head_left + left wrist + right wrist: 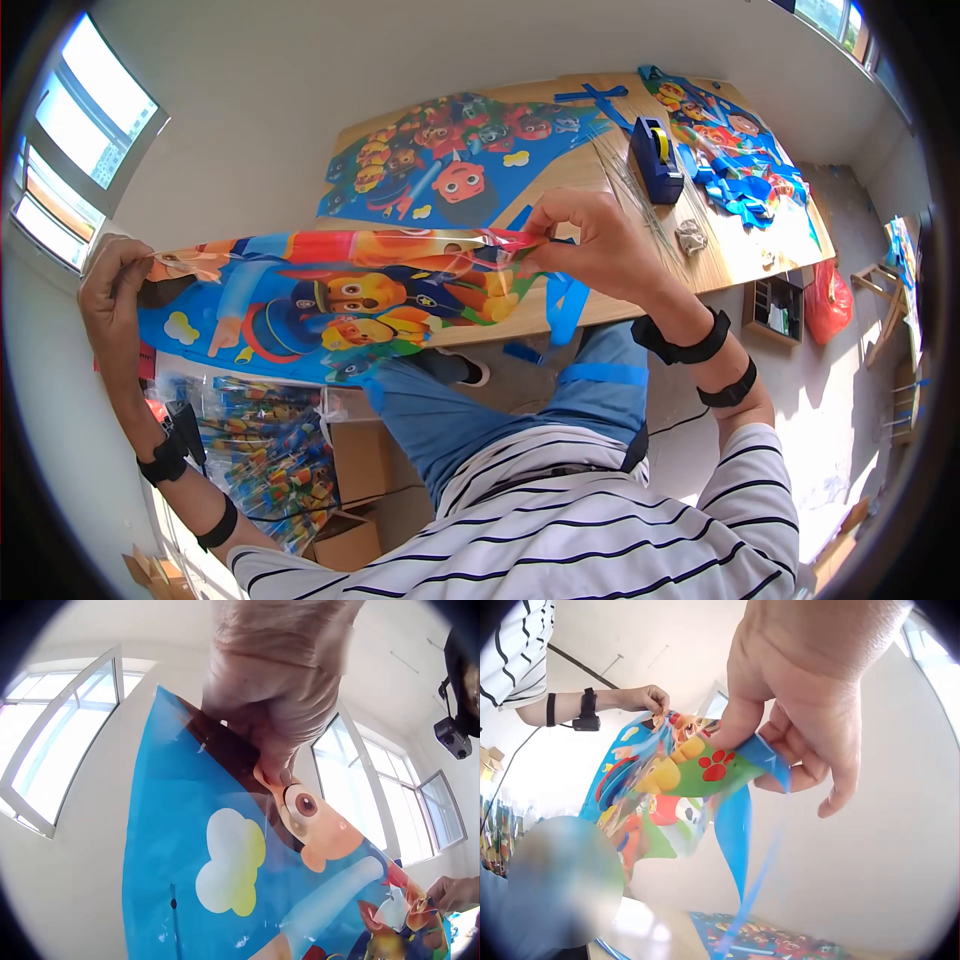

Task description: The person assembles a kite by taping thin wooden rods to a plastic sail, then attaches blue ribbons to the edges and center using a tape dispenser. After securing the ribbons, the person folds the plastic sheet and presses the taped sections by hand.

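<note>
A glossy printed plastic sheet (370, 300) with cartoon figures on blue is stretched between both hands above the table's near edge. The left hand (115, 290) pinches its left top corner; in the left wrist view the left hand's (277, 682) fingers grip the folded upper edge of the sheet (172, 825). At the right end the right hand (600, 240) pinches the edge between thumb and fingers. In the right wrist view the right hand (802, 705) holds a corner with a red paw print (716, 766), and a blue ribbon (733, 832) hangs below.
On the wooden table (560, 180) lie another printed sheet (450, 160), a blue tape dispenser (656, 160), thin sticks (635, 180) and a pile of printed film with blue strips (745, 185). Below are a box of bagged prints (265, 460), a wooden crate (775, 308) and a red bag (828, 300).
</note>
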{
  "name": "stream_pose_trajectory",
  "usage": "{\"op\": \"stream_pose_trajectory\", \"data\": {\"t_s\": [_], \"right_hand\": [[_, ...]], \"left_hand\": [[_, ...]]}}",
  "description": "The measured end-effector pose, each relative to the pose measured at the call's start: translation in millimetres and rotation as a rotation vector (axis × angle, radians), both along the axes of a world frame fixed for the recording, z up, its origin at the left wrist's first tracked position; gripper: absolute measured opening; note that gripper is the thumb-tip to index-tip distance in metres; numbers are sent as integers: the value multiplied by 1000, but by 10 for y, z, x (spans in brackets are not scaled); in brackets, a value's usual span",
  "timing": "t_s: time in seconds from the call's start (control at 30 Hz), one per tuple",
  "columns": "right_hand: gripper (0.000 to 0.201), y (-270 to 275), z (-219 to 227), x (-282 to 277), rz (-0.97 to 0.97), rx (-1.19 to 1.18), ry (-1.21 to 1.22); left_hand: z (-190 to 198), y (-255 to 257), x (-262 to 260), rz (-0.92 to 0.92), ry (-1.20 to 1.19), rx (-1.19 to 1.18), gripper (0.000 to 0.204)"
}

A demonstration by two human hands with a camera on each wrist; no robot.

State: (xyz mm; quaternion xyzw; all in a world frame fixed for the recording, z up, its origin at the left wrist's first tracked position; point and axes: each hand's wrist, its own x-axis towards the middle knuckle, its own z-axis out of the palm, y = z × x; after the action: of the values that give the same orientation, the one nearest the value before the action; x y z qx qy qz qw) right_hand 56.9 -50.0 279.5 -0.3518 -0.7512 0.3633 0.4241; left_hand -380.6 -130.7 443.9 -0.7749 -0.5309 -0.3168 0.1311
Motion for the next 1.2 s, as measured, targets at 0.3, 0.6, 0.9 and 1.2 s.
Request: {"op": "stream_pose_trajectory", "data": {"t_s": [0.3,0.6,0.9,1.2], "right_hand": [[17,68,-115,182,-85,131,-94],[48,-237,359,201,22,34,-297],[8,130,423,120,138,-579,-442],[12,2897,696,-64,-484,-108,-437]], "left_hand": [[-5,-11,44,-2,48,-25,3],[47,117,202,-37,141,-44,9],[48,517,133,-87,31,-289,5],[-213,3049,-119,53,320,146,12]]}}
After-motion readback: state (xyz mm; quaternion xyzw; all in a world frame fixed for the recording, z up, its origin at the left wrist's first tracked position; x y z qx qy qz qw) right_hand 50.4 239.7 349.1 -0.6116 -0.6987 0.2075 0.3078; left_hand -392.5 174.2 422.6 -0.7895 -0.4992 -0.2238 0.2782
